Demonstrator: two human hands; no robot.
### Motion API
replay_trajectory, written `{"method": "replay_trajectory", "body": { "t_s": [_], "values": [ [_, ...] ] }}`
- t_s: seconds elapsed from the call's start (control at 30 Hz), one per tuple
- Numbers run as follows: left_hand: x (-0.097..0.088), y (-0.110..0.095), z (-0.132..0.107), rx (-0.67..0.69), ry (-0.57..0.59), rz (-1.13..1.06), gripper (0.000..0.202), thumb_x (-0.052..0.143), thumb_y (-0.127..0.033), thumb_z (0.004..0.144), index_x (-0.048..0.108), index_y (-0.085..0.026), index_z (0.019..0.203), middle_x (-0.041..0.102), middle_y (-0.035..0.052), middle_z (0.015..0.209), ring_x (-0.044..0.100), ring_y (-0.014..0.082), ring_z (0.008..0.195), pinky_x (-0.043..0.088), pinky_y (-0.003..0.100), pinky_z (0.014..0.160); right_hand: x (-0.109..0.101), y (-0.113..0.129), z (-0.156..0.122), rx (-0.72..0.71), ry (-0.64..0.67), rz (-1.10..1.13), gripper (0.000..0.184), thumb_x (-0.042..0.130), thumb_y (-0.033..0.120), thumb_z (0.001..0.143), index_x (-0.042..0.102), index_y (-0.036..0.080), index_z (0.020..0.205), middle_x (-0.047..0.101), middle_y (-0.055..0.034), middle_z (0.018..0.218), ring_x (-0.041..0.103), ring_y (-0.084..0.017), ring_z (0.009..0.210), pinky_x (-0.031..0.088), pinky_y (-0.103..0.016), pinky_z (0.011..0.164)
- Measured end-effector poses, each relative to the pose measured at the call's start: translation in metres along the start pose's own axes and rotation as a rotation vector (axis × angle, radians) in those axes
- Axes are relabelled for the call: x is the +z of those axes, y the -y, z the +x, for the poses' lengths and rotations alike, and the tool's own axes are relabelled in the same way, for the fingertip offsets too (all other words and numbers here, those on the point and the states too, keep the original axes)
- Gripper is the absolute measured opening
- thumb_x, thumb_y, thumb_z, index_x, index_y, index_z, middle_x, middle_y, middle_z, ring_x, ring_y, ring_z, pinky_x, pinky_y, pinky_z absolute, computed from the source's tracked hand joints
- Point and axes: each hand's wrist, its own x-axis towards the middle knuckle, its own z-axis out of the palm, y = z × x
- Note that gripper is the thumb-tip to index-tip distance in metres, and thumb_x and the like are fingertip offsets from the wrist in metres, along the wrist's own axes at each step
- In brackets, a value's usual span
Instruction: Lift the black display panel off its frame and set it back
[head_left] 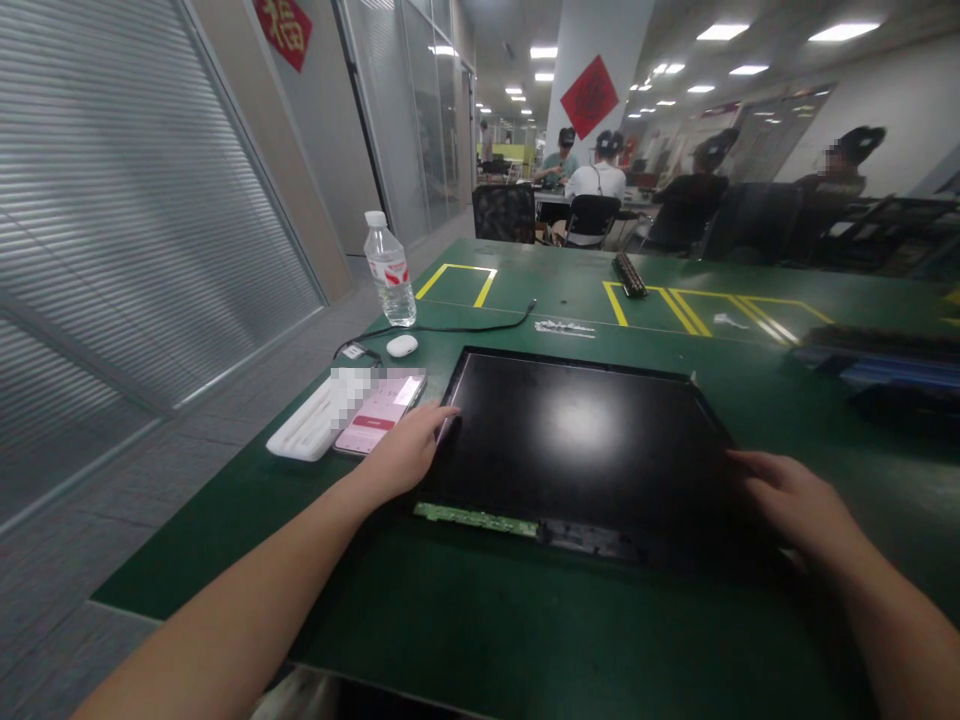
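A black LCD screen panel lies face up or just above the green table, a light glaring on its surface. Along its near edge runs a thin green circuit board. My left hand grips the panel's left edge, thumb on the rim and the other fingers hidden below. At the right edge, my right hand holds the panel, its fingers partly in shadow and out of sight under it. Whether the panel touches the table I cannot tell.
Left of the panel are a phone, a white power bank, a white earbud case, a water bottle and a black cable. A dark ribbed object lies on the green table beyond. People sit farther back.
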Motion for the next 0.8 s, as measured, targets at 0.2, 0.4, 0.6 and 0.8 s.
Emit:
{"method": "replay_trajectory", "body": {
  "t_s": [0.2, 0.4, 0.6, 0.8],
  "values": [
    [-0.003, 0.001, -0.001, -0.064, -0.062, -0.261, 0.06, 0.049, -0.012, 0.085, 0.066, -0.017, 0.142, 0.068, 0.0133, 0.15, 0.059, 0.0343, 0.142, 0.041, 0.055, 0.122, 0.002, -0.004, 0.002, 0.089, 0.046, 0.129, 0.052, 0.049, 0.027, 0.084, 0.079, 0.019, 0.126, 0.076, -0.0155, 0.122, 0.072, -0.033, 0.108, 0.056, -0.042, 0.092],
    [-0.005, -0.01, 0.0, -0.155, -0.1, -0.685, 0.067, 0.056, -0.018, 0.085, 0.056, -0.019, 0.152, 0.067, 0.0122, 0.152, 0.068, 0.0299, 0.132, 0.059, 0.044, 0.105, 0.0, 0.003, 0.0, 0.121, 0.063, 0.115, 0.054, 0.044, 0.024, 0.086, 0.078, 0.015, 0.128, 0.074, -0.018, 0.126, 0.071, -0.034, 0.112, 0.054, -0.044, 0.097],
    [-0.009, -0.022, -0.001, -0.46, -0.206, -1.177, 0.056, 0.073, -0.003, 0.069, 0.074, -0.023, 0.121, 0.068, 0.0065, 0.151, 0.08, 0.0211, 0.096, 0.065, 0.026, 0.068, 0.003, 0.0, 0.0, 0.1, 0.034, 0.143, 0.052, 0.046, 0.024, 0.086, 0.079, 0.016, 0.125, 0.076, -0.0171, 0.121, 0.073, -0.033, 0.107, 0.055, -0.043, 0.092],
    [-0.007, -0.023, 0.003, -0.578, -0.184, -1.243, 0.053, 0.071, -0.001, 0.074, 0.069, -0.016, 0.125, 0.084, 0.0107, 0.11, 0.078, 0.0179, 0.064, 0.063, 0.026, 0.053, 0.009, -0.008, 0.003, 0.055, -0.013, 0.169, 0.047, 0.049, 0.022, 0.083, 0.081, 0.019, 0.118, 0.077, -0.0147, 0.114, 0.074, -0.03, 0.101, 0.057, -0.041, 0.088]
  ]
}}
